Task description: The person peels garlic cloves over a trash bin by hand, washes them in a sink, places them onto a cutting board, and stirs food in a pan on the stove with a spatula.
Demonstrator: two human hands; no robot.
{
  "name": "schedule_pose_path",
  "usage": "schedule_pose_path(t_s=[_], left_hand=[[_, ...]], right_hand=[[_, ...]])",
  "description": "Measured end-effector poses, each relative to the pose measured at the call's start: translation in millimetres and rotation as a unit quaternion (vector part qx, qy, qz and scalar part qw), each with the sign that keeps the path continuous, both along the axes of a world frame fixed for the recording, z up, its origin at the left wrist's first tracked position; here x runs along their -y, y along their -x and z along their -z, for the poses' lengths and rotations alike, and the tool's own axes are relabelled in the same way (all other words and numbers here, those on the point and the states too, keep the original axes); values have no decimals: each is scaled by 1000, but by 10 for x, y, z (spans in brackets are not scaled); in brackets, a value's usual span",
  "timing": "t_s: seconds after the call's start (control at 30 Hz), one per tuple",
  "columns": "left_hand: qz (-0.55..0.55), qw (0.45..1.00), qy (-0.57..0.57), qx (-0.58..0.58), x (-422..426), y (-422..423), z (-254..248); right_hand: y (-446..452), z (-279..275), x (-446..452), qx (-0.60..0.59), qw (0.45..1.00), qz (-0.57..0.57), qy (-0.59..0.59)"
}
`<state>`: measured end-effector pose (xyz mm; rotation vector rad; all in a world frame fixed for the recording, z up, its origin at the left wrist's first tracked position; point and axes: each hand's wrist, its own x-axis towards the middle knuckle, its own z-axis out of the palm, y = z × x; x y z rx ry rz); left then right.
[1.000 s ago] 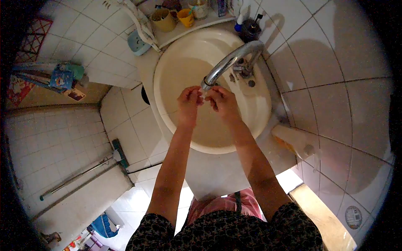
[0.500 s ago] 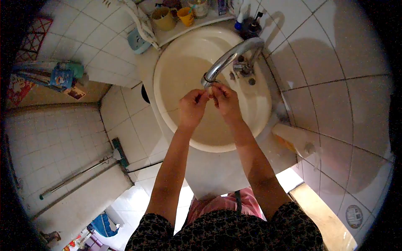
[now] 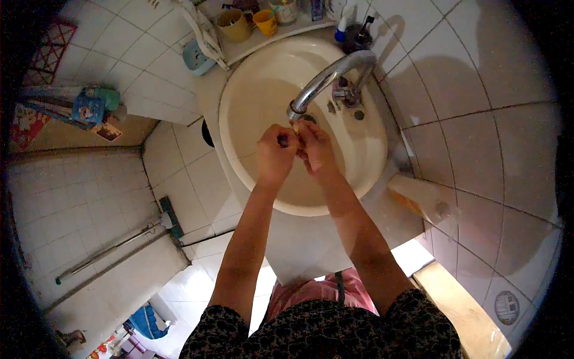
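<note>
Watching my left hand (image 3: 276, 155) and right hand (image 3: 315, 146), I see curled fingers, but cannot tell whether they grasp anything. Just beyond them, the arched chrome metal faucet (image 3: 323, 82) looks stiff and slippery, best held along its curve.

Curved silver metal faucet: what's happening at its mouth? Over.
Bare left hand, bare right hand: together, curled, close to the faucet, over the oval cream basin. Anything held: can't tell. Nothing visible in the way.

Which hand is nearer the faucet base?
Right. The right hand is below and left of the faucet base in the picture; the left hand is farther left.
</note>
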<state>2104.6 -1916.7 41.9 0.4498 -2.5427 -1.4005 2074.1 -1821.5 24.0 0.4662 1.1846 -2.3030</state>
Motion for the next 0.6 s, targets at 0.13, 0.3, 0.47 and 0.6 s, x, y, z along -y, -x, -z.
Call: schedule_pose_path(t_s=[0.13,0.3,0.47,0.6], left_hand=[[4,1000,26,1,-5,-6,-26],[7,995,68,-75,-28,17,17],[-18,985,164,-54,135,5,267],[-3,983,148,-111,90,28,96]], right_hand=[[-11,-19,-48,5,999,-23,-22],[-1,192,-102,-46,993,-82,-71],[10,178,-154,-80,988,-64,-114],[42,53,-224,-140,970,-125,-154]])
